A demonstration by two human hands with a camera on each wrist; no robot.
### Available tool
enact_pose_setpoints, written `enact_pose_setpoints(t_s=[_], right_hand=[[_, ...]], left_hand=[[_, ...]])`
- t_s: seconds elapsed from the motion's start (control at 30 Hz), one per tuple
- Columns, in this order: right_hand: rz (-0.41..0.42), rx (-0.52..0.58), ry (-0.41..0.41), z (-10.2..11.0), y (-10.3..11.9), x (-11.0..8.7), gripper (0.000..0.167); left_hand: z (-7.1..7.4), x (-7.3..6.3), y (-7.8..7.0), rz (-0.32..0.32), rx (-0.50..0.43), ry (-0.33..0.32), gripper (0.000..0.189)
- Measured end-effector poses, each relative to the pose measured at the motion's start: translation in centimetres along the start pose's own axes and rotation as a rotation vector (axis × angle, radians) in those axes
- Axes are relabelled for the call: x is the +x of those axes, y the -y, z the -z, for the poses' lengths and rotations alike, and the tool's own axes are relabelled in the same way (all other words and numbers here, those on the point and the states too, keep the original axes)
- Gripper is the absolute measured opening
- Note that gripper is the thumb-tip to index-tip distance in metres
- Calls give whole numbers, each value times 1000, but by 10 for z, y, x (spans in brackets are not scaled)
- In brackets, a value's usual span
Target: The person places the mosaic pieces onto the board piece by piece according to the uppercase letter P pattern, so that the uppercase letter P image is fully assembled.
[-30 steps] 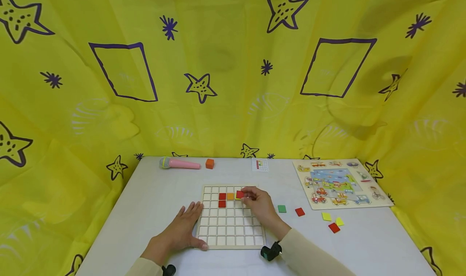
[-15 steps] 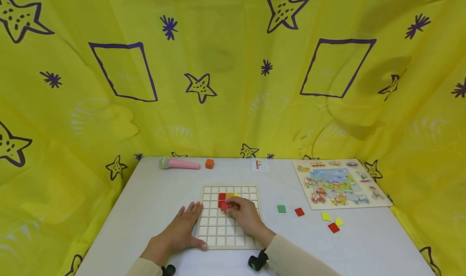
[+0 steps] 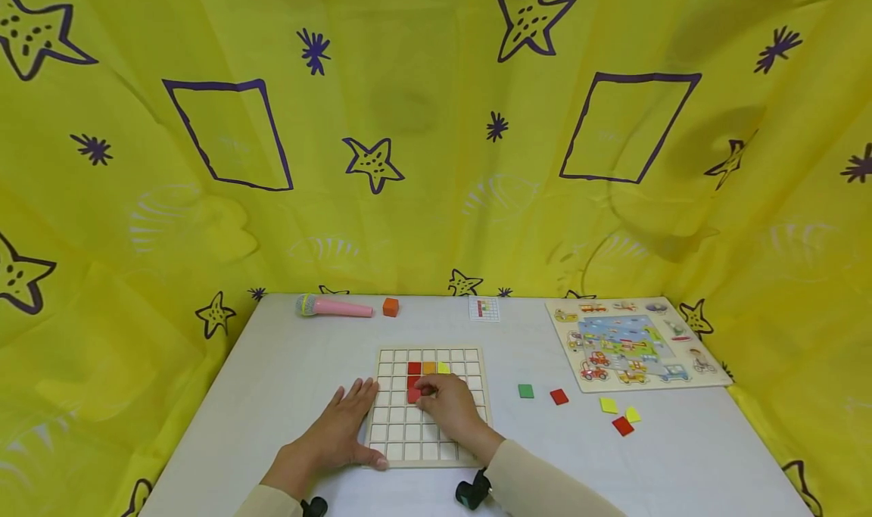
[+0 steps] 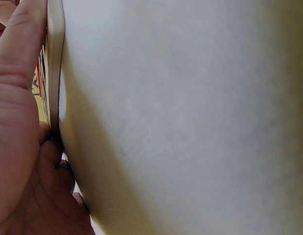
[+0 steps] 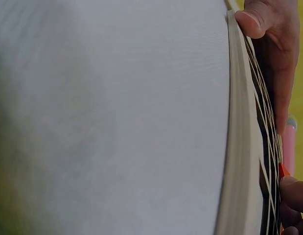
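Observation:
A wooden grid board (image 3: 395, 432) lies on the white table. My left hand (image 3: 335, 430) rests along its left edge with straight, spread fingers, the thumb at the near left corner. Over the board, my right hand (image 3: 455, 411) pinches a red square tile (image 3: 412, 397), right at a cell below two other red tiles in the same column. Beside the upper red tile (image 3: 415, 368) sit an orange tile (image 3: 429, 368) and a yellow tile (image 3: 443, 367) in one row. In the right wrist view, the thumb (image 5: 295, 193) is against the pinched tile (image 5: 283, 170) at the grid.
Right of the board lie a green tile (image 3: 526, 391), a red tile (image 3: 559, 397), and several more red and yellow tiles. A picture puzzle board (image 3: 568, 365) is at the back right. Along the back are a pink toy microphone (image 3: 341, 307), an orange cube (image 3: 390, 307) and a pattern card (image 3: 484, 309).
My right hand has moved left and toward me with the red tile, from over the yellow tile to the cell below the two red tiles. The left hand stays put.

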State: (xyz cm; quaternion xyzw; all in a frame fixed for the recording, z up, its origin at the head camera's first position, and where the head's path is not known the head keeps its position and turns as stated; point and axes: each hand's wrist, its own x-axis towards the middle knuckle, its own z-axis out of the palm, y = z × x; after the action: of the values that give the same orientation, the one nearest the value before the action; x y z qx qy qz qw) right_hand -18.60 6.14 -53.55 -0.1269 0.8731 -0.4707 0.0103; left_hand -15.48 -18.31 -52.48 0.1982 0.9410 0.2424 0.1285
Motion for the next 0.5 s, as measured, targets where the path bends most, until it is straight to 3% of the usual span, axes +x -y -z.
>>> enact_pose_setpoints(t_s=[0.5], right_hand=[[23, -76, -4, -2, -2, 2, 17]], left_hand=[[-1, 3, 1, 9, 0, 0, 133]])
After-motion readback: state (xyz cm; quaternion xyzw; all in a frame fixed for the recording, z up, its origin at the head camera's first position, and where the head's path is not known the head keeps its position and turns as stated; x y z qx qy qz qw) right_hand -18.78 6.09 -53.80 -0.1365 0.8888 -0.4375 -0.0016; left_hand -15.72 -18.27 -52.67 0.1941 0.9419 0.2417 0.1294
